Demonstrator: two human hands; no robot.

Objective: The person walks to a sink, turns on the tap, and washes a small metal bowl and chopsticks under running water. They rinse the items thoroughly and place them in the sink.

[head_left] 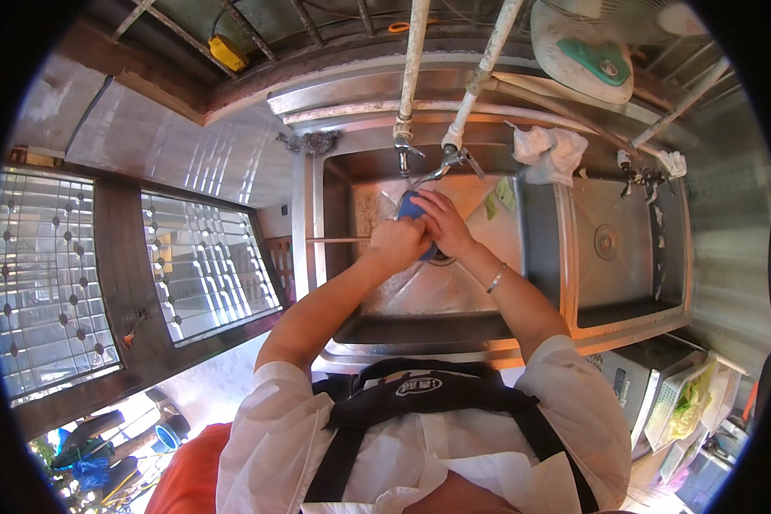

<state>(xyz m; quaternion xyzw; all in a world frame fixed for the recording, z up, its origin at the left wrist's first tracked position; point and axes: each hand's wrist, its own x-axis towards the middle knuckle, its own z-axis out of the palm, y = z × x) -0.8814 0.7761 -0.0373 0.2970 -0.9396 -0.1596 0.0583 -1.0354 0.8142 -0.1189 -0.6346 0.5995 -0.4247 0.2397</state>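
Both hands are together over the left sink basin [480, 300], below the taps. My left hand [394, 246] is closed in a fist. A thin brown stick-like handle [338, 240] runs from it leftward across the basin rim; its other end is hidden by the hands. My right hand [444, 224] presses a blue cloth [409, 206] against the left hand, fingers bent over it. Part of the cloth shows below the fingers too. Just above the hands are a metal tap [405, 154] and a second tap with a curved spout [452, 161].
Green leaf scraps [499, 197] lie in the left basin. A white rag [550, 154] hangs over the divider. To the right is a second basin [608, 283] with its own taps [641, 182]. A dark scouring pad [308, 141] sits at the back left corner. White pipes [412, 68] rise behind.
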